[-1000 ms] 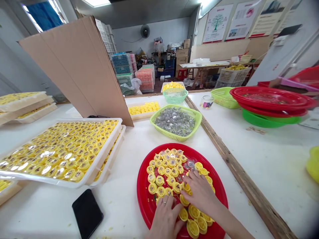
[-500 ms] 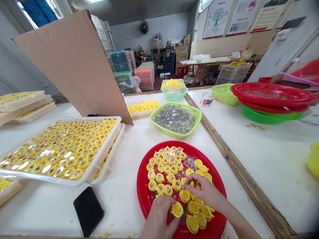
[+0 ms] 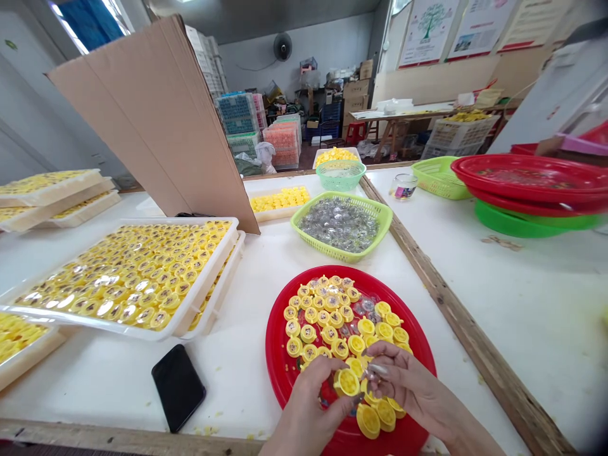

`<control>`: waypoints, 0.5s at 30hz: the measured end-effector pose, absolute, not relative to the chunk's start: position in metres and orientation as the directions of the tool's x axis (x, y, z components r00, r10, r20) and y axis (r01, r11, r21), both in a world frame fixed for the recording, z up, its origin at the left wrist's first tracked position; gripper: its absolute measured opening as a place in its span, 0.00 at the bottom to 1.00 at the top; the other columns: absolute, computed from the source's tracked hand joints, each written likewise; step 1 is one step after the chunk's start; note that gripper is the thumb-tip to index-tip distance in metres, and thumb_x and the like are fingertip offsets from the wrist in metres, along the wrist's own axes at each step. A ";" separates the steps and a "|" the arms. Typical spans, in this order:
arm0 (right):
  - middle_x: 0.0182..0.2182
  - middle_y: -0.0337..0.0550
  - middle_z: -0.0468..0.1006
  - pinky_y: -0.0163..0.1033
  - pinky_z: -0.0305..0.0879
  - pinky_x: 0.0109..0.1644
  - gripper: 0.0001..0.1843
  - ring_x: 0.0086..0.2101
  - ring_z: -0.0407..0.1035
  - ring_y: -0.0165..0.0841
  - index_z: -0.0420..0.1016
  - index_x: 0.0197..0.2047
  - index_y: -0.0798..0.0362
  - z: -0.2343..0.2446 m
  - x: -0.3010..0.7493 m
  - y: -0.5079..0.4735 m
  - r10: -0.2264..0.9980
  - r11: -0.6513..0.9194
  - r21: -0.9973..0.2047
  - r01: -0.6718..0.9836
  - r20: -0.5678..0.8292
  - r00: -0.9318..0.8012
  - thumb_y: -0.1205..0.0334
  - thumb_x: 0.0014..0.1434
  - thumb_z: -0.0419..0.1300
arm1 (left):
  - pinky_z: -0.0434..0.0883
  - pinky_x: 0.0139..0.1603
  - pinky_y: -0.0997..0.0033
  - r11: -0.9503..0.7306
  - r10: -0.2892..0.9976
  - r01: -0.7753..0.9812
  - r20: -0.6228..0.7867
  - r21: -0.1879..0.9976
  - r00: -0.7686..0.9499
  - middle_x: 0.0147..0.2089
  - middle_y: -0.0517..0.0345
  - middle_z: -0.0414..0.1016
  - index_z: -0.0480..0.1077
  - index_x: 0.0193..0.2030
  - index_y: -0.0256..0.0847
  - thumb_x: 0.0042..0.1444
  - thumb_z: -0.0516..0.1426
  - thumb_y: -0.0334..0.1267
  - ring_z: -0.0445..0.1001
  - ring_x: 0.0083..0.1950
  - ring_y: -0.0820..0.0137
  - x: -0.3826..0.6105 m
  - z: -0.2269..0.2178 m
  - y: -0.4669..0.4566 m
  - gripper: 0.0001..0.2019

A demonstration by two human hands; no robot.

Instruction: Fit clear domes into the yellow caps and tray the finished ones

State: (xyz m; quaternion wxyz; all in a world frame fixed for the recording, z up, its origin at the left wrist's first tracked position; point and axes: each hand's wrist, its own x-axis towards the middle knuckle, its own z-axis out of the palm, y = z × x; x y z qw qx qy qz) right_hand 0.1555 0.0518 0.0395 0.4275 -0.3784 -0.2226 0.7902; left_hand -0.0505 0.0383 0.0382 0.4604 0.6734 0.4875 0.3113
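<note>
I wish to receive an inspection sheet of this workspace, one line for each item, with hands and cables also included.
Surface: white table, crossed by a wooden strip; yellow scraps near the front edge.
Work things: red tray bearing yellow cups; green basket of clear pieces behind it.
Clutter: phone, jar, leaning cardboard.
Left hand: holds one cup over the tray.
Right hand: beside that cup, fingers curled; whether they hold a clear piece, cannot tell.
Cables: thin cord beside the wall fan.
Surroundings: stacked crates, wall posters.
</note>
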 end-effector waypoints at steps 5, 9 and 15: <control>0.28 0.37 0.81 0.28 0.74 0.34 0.19 0.29 0.77 0.27 0.74 0.42 0.51 0.041 0.152 0.049 0.818 -0.572 -0.608 -0.550 -0.467 -0.335 0.63 0.48 0.74 | 0.69 0.48 0.68 -0.125 0.947 0.362 0.002 0.924 0.321 0.45 0.55 0.76 0.71 0.47 0.42 0.56 0.61 0.34 0.73 0.44 0.66 -0.051 0.041 0.038 0.11; 0.29 0.40 0.82 0.26 0.74 0.32 0.19 0.29 0.78 0.28 0.76 0.37 0.54 0.043 0.149 0.049 0.798 -0.590 -0.571 -0.571 -0.521 -0.303 0.61 0.43 0.77 | 0.70 0.46 0.70 -0.144 0.951 0.343 0.034 0.928 0.308 0.43 0.56 0.77 0.72 0.45 0.42 0.56 0.62 0.36 0.74 0.43 0.67 -0.051 0.043 0.039 0.10; 0.24 0.35 0.76 0.27 0.70 0.28 0.17 0.24 0.71 0.23 0.77 0.33 0.53 0.043 0.143 0.045 0.826 -0.559 -0.634 -0.534 -0.479 -0.295 0.57 0.43 0.77 | 0.71 0.40 0.74 -0.007 0.957 0.248 -0.065 0.969 0.283 0.40 0.58 0.81 0.76 0.47 0.43 0.55 0.62 0.35 0.75 0.37 0.69 -0.047 0.046 0.041 0.12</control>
